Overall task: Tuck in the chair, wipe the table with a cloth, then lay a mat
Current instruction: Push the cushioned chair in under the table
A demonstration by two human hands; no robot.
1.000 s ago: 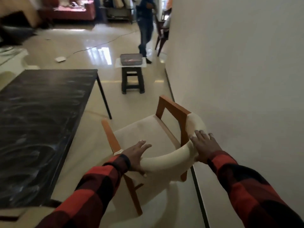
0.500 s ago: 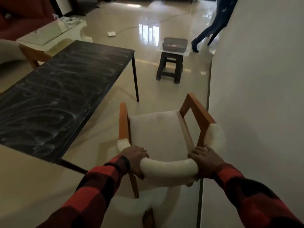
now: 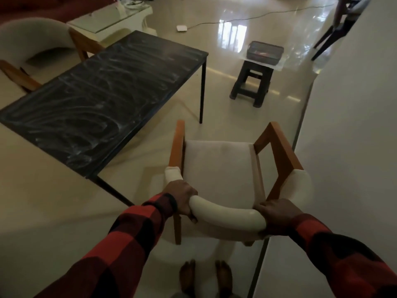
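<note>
both hands had closed fully around the curved cream backrest of the cream-cushioned wooden armchair point(image 3: 223, 168): left hand point(image 3: 182, 198) and right hand point(image 3: 277, 214) each in a clamped grip. the chair had swung to face far, right of the smeared black marble counter point(image 3: 103, 97), not yet tucked in.

Landmark = chair point(image 3: 219, 168). Both hands wrapped on its curved backrest, left hand point(image 3: 182, 200) at left end, right hand point(image 3: 277, 214) at right end. Wall point(image 3: 354, 147) sits just right of chair, v. little room on that side. Table point(image 3: 103, 91) stands left & ahead of chair, its near-right leg close to chair's front-left corner. Bare floor between chair & table. Stool point(image 3: 253, 82) w/ basket point(image 3: 264, 51) stands well ahead of chair, open floor between.
</note>
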